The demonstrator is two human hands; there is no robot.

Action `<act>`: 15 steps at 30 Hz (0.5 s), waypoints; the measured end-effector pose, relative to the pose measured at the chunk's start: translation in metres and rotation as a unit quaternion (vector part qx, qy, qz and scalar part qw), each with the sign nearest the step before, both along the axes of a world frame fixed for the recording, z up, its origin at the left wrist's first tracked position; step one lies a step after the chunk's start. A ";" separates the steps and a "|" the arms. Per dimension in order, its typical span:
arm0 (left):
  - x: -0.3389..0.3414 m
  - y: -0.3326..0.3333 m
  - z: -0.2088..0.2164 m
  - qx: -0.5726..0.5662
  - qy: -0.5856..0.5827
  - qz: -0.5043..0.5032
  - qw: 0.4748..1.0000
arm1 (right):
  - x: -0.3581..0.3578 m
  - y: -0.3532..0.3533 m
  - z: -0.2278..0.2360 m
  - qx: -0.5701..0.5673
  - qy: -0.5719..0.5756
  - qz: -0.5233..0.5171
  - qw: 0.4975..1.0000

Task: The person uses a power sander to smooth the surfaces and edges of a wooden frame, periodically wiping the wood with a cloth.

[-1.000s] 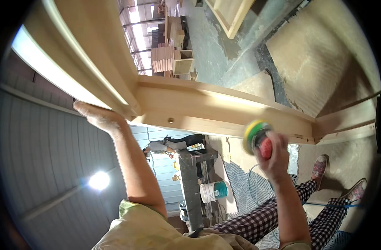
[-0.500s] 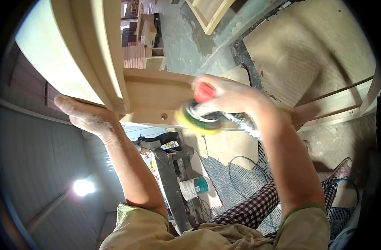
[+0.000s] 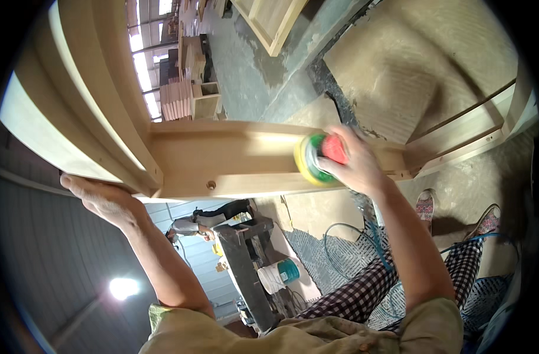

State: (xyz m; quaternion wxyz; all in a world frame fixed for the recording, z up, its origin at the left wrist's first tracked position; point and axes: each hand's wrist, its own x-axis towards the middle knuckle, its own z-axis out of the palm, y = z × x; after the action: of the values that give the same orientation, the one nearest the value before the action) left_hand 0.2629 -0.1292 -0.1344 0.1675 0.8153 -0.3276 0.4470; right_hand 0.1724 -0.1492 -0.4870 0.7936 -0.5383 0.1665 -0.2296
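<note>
A round sander with a red top, green body and yellow pad is in my right hand, fingers closed around its head. Its pad is at the front edge of a pale wooden rail, part of a large wooden frame; blur hides whether it touches. My left hand bears against the lower edge of the frame's tall upright side, fingers stretched along the wood. Some of those fingers are hidden. A round hole shows in the rail near the left corner. A hose trails below my right wrist.
Below the frame, a dark stand has a white and teal bucket beside it. A blue hose curls over the patterned floor covering near my checked trousers. Another wooden frame lies farther off. A person is beyond the stand.
My right hand has moved the sander rightward along the rail, and the sander has tilted. The frame and my left hand now appear farther left and lower as the view shifts.
</note>
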 end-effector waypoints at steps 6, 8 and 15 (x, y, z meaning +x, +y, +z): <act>0.025 0.057 0.060 0.097 0.088 0.002 0.991 | 0.078 -0.014 0.145 -0.158 -0.091 -0.106 0.977; 0.026 0.056 0.057 0.093 0.057 -0.017 0.994 | 0.080 -0.013 0.136 -0.171 -0.118 -0.138 0.968; 0.002 0.041 0.035 0.055 -0.059 -0.040 0.996 | 0.054 -0.007 -0.088 0.102 0.054 0.001 0.993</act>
State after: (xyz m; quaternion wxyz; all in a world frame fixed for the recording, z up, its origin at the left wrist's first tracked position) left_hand 0.2652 -0.0880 -0.0997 0.1202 0.7815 -0.3938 0.4688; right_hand 0.2269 -0.1563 -0.5753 0.8343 -0.4667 0.2312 -0.1807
